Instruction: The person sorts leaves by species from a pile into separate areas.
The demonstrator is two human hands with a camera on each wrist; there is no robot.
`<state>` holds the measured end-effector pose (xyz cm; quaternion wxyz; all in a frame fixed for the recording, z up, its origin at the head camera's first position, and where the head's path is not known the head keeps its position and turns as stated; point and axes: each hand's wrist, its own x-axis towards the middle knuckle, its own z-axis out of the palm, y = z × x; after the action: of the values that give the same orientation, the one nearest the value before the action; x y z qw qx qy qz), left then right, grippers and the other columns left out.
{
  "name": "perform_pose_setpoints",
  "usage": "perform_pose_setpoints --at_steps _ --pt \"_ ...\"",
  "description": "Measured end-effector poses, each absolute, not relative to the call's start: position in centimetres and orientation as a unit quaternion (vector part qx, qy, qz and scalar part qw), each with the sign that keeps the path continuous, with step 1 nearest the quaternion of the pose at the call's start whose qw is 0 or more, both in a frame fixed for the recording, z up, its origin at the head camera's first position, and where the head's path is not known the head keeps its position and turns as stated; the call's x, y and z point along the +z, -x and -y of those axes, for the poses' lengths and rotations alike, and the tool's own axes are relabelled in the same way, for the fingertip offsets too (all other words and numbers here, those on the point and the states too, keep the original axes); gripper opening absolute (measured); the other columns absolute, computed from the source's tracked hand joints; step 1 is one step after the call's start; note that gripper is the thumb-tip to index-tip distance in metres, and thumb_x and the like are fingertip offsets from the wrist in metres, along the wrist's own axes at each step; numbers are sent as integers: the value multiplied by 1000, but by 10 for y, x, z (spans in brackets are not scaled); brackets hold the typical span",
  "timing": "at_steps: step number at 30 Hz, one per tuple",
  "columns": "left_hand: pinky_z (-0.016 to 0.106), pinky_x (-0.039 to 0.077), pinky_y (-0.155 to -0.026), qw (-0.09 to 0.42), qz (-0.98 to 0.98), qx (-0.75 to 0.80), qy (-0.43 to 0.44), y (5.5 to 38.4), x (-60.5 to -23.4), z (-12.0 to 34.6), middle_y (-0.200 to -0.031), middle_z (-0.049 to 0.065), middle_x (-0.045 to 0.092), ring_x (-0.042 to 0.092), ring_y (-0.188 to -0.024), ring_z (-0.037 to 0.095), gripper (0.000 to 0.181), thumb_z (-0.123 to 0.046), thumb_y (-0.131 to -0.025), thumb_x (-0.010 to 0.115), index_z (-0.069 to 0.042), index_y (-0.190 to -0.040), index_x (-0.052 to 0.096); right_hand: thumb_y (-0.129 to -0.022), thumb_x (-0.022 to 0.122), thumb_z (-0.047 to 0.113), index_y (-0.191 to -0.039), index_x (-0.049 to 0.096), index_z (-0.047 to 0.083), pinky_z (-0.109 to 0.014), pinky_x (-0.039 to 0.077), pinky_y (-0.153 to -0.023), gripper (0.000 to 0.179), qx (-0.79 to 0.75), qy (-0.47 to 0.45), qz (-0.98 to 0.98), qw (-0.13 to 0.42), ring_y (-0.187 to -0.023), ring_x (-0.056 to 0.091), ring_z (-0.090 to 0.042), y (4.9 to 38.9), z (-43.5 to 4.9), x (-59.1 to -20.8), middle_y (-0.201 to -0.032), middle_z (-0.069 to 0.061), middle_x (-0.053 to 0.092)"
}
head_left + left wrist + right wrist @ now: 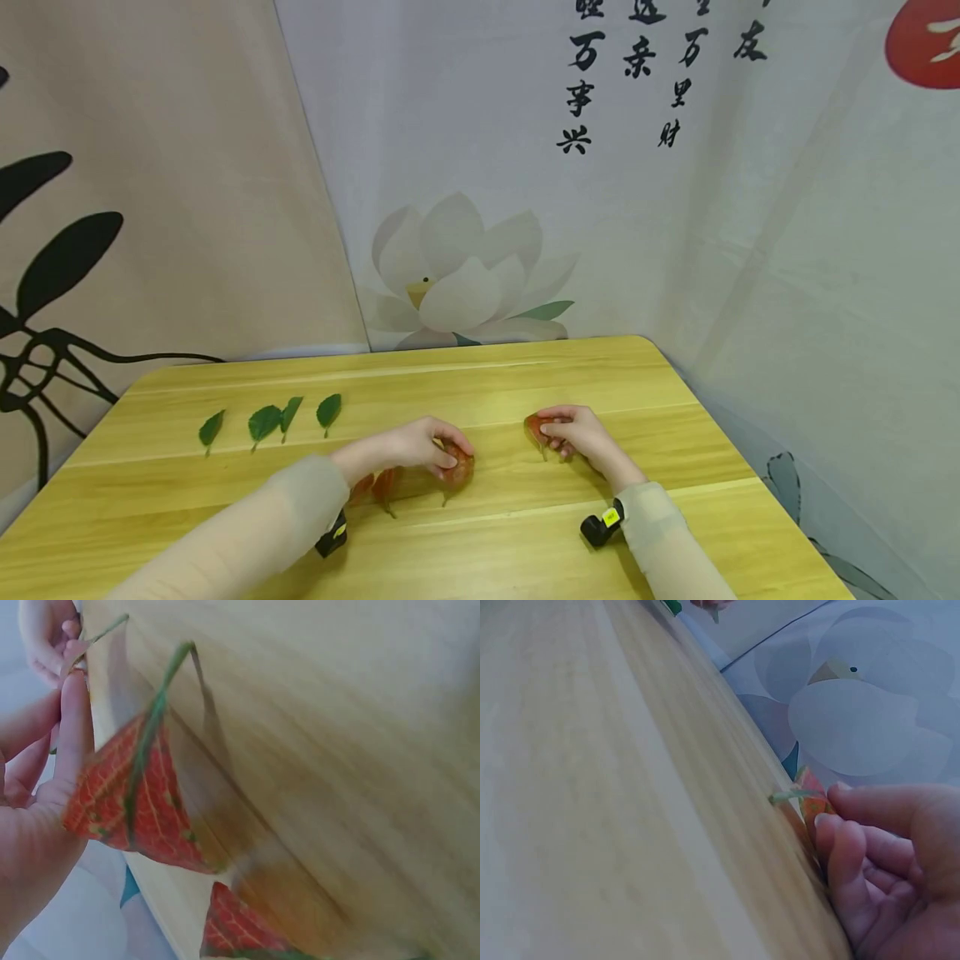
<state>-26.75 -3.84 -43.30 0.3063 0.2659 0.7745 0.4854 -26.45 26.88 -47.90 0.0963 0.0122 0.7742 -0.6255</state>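
Note:
In the head view my left hand [420, 446] pinches a reddish leaf [459, 471] between thumb and fingers, just over the table [480, 550]. Two more red leaves lie by the left wrist; one red leaf [385, 487] shows its stem, the other is partly hidden by the arm. In the left wrist view a veined red leaf [135, 799] appears large beside the hand. Farther right, my right hand [581, 433] pinches another red leaf [536, 427], its stem pointing down. The right wrist view shows that leaf [810, 802] between thumb and fingertips, close to the tabletop.
Several green leaves stand out in a row at the back left, among them a broad green leaf [264, 422] and a rightmost green leaf [328, 410]. A printed cloth backdrop [480, 167] hangs behind the table. Each wrist carries a small black camera [602, 525].

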Motion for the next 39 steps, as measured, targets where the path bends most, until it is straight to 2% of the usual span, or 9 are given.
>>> perform_pose_setpoints --at_steps 7,11,16,24,29,39 --pt "32 56 -65 289 -801 443 -281 275 -438 39 -92 9 63 61 -74 15 19 11 -86 64 2 -102 69 -91 64 2 -122 62 -5 -24 45 -45 33 -626 -9 -774 97 -59 55 -14 264 -266 -478 -82 -12 64" --pt "28 50 -64 233 -843 355 -329 275 -436 39 -84 3 65 56 -72 12 15 5 -81 72 -4 -93 69 -91 64 3 -122 62 -6 -24 46 -45 32 -623 -4 -776 97 -58 55 -14 265 -264 -477 -83 -12 64" --pt "29 43 -66 147 -886 227 -376 273 -428 39 -75 -8 60 50 -69 10 16 -9 -79 80 -15 -87 68 -90 65 3 -121 63 -5 -24 46 -45 32 -623 -4 -777 92 -58 55 -14 267 -263 -475 -82 -11 63" --pt "35 40 -69 89 -914 134 -373 267 -424 43 -72 -15 56 49 -66 9 17 -26 -78 82 -25 -84 66 -90 65 3 -122 62 -5 -24 46 -45 33 -622 -3 -778 93 -59 56 -14 267 -264 -473 -82 -11 63" --pt "40 35 -75 80 -922 131 -354 264 -427 50 -74 -17 58 50 -70 8 19 -32 -76 83 -27 -82 66 -90 65 3 -123 62 -5 -24 46 -45 34 -620 -5 -779 93 -59 55 -14 265 -266 -474 -82 -11 63" --pt "42 26 -73 95 -928 162 -322 255 -426 56 -71 -13 55 45 -74 13 20 -30 -75 85 -27 -80 65 -90 65 3 -122 62 -6 -23 46 -46 33 -618 -2 -781 90 -60 56 -14 264 -268 -478 -87 -12 65"
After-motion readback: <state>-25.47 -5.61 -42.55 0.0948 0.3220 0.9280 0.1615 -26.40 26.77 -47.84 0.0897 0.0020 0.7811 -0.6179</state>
